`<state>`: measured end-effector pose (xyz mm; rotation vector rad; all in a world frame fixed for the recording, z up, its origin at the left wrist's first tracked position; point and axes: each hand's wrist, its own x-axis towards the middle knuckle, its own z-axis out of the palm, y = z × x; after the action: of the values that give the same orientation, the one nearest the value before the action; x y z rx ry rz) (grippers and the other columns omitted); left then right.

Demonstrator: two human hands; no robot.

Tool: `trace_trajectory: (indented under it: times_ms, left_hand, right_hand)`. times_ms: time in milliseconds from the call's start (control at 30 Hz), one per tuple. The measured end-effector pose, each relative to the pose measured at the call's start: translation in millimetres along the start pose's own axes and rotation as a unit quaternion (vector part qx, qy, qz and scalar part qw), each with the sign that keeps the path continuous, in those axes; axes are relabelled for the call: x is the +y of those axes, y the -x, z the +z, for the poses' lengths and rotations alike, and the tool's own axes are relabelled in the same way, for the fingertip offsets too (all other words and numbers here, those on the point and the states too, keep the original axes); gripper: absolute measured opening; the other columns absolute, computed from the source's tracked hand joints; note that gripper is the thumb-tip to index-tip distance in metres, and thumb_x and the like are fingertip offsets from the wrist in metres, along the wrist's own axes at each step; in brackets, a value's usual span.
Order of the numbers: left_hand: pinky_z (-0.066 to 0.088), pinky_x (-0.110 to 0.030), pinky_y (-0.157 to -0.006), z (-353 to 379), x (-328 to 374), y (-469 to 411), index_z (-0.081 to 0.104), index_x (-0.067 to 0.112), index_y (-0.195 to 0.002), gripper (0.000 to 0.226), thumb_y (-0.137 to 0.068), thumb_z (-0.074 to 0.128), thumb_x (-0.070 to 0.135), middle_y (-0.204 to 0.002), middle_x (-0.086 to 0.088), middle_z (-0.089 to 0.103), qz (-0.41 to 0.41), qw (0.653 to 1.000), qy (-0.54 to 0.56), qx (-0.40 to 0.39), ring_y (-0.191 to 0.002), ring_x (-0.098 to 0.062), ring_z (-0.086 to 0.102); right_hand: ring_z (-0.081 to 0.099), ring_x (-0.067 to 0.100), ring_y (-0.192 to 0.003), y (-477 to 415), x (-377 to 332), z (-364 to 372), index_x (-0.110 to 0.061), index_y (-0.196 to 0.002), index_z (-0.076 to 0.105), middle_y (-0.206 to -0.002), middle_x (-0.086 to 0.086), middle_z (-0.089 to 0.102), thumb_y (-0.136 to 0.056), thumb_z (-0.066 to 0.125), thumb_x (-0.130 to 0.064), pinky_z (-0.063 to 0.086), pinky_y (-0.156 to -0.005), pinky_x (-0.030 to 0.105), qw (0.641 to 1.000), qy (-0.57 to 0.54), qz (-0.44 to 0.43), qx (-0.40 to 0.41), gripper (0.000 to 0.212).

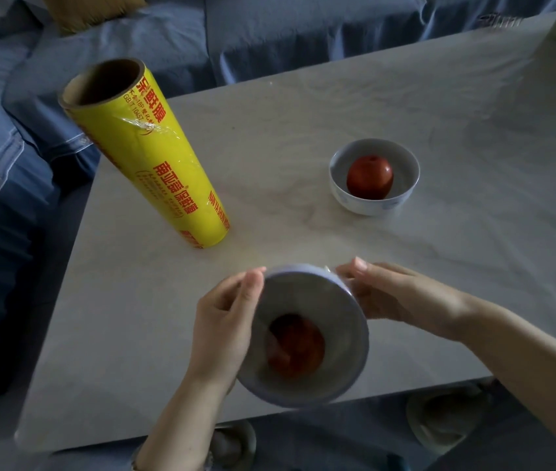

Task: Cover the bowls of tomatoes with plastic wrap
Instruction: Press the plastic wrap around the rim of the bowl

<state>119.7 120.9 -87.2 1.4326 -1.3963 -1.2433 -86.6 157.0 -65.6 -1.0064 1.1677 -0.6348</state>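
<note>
The left hand (225, 321) and right hand (395, 294) are gripping the near bowl (359, 338) at the front of the table (303, 107), pressing plastic wrap (307, 294) over it (it looks nearly sealed), while the far bowl (365, 207) is waiting uncovered beyond the roll (154, 158)

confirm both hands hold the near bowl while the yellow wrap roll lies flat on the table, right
No: the head view shows the yellow wrap roll standing on end, not lying flat. Left hand and right hand do hold the near bowl.
</note>
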Motion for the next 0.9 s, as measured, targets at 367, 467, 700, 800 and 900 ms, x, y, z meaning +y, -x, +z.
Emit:
trace_trajectory:
  times_ms: [367, 467, 700, 800, 900]
  left_hand:
    - [0.049, -0.039, -0.092, 0, 7, -12, 0.070, 0.014, -0.103, 0.055, -0.076, 0.049, 0.057, -0.106, -0.012, 0.071, -0.143, 0.972, 0.080, -0.171, -0.105, -0.022, 0.064]
    - [0.050, -0.043, -0.085, 2, 15, -15, 0.070, 0.009, -0.095, 0.065, -0.069, 0.056, 0.067, -0.096, -0.015, 0.072, -0.098, 0.972, 0.020, -0.212, -0.093, -0.029, 0.067]
    - [0.044, -0.031, -0.061, 11, 17, -4, 0.067, 0.004, -0.074, 0.060, -0.066, 0.060, 0.064, -0.067, -0.013, 0.063, -0.017, 0.991, 0.011, -0.136, -0.067, -0.016, 0.055]
    - [0.042, -0.015, -0.054, 12, 16, -1, 0.068, 0.018, -0.064, 0.041, -0.064, 0.064, 0.059, -0.058, 0.010, 0.063, 0.009, 0.993, -0.014, -0.114, -0.058, -0.002, 0.054]
    - [0.046, -0.012, -0.058, 10, 15, -1, 0.070, 0.021, -0.073, 0.045, -0.059, 0.066, 0.064, -0.068, 0.015, 0.069, 0.018, 0.994, -0.029, -0.105, -0.066, 0.001, 0.062]
  right_hand:
    - [0.069, 0.009, -0.068, -3, 21, 5, -0.019, -0.092, 0.069, -0.074, -0.004, 0.074, -0.071, 0.062, -0.030, 0.052, -0.056, 0.019, 0.982, -0.099, -0.087, 0.138, 0.025]
    - [0.070, 0.010, -0.072, -4, 15, 7, -0.022, -0.093, 0.067, -0.079, -0.003, 0.075, -0.067, 0.075, -0.041, 0.052, -0.059, 0.020, 0.985, -0.071, -0.070, 0.142, 0.033]
    - [0.065, 0.014, -0.073, -3, -11, 3, -0.020, -0.081, 0.073, -0.075, 0.002, 0.072, -0.052, 0.061, -0.060, 0.054, -0.072, 0.031, 0.989, 0.017, -0.043, 0.144, 0.050]
    - [0.059, 0.006, -0.062, -11, -19, -1, -0.016, -0.070, 0.070, -0.063, -0.003, 0.066, -0.068, 0.068, -0.043, 0.053, -0.063, 0.019, 0.987, 0.022, 0.000, 0.161, 0.027]
    - [0.060, 0.003, -0.063, -16, -25, -5, -0.007, -0.079, 0.071, -0.071, -0.001, 0.068, -0.076, 0.070, -0.026, 0.050, -0.057, 0.012, 0.989, 0.030, 0.026, 0.141, 0.020]
